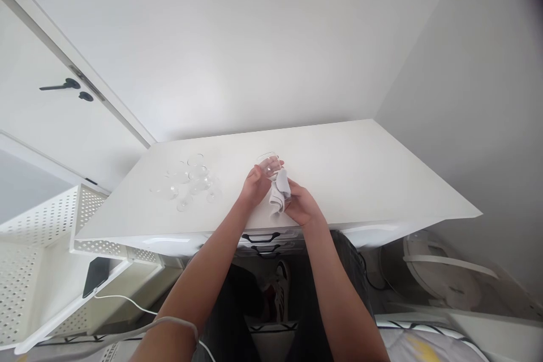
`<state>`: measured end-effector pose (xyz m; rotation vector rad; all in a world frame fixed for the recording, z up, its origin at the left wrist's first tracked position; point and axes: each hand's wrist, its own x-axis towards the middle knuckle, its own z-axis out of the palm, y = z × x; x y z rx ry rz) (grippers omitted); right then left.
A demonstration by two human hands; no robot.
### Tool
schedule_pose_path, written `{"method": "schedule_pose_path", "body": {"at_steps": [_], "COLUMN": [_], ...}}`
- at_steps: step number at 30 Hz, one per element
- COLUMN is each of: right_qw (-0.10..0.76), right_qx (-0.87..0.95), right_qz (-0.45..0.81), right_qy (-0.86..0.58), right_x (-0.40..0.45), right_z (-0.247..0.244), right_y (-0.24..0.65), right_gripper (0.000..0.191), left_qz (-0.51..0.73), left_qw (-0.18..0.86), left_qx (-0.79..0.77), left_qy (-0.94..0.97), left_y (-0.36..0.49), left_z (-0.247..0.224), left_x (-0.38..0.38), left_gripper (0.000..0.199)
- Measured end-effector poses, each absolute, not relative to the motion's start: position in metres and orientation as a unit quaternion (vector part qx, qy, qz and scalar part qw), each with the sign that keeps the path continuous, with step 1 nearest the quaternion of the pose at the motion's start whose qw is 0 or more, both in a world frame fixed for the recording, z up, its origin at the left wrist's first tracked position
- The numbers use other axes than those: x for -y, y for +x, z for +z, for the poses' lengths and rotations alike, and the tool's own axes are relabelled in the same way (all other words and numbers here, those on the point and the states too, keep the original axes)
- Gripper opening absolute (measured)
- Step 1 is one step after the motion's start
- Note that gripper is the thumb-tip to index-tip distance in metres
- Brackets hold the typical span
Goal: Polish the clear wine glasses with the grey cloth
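Observation:
My left hand [255, 184] is closed round the bowl of a clear wine glass [268, 162], which tilts with its rim pointing away from me. In my right hand [302, 203] is a light grey cloth [279, 192], bunched against the lower part of the glass. The cloth hides the stem and base, so whether the right fingers also grip them does not show. Both hands are just above the white cabinet top [356, 172]. To their left, a group of several clear glasses [197, 172] rests on the same surface, their outlines faint against the white.
Black drawer handles [261, 237] line the cabinet front below my arms. A white perforated shelf unit [38, 260] holding a dark phone [96, 276] stands at the left. A white cable [173, 321] crosses my left forearm. A white door [46, 56] is at the far left.

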<state>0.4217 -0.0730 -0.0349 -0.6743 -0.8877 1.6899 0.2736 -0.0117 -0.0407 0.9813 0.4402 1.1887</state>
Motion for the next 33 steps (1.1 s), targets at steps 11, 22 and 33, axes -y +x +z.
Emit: {"method": "schedule_pose_path", "body": {"at_steps": [11,22,33], "right_qw": [0.504,0.715,0.617], "right_qx": [0.601,0.347,0.529], "right_qz": [0.343,0.325,0.369], "right_qy": [-0.516,-0.512,-0.451], "right_x": [0.081,0.073,0.091], "right_z": [-0.028,-0.032,-0.012], "right_y": [0.409,0.422,0.401], "right_gripper": [0.065,0.054,0.060], "left_qz": [0.584,0.570,0.525], "left_qw": [0.637,0.642,0.634], "left_qx": [-0.239,-0.201,-0.199], "left_qy": [0.442,0.472,0.532], "left_y": [0.273,0.273,0.279], "left_z": [-0.042,-0.047,-0.045], "left_x": [0.008,0.003,0.011], "left_gripper": [0.067,0.063,0.069]}}
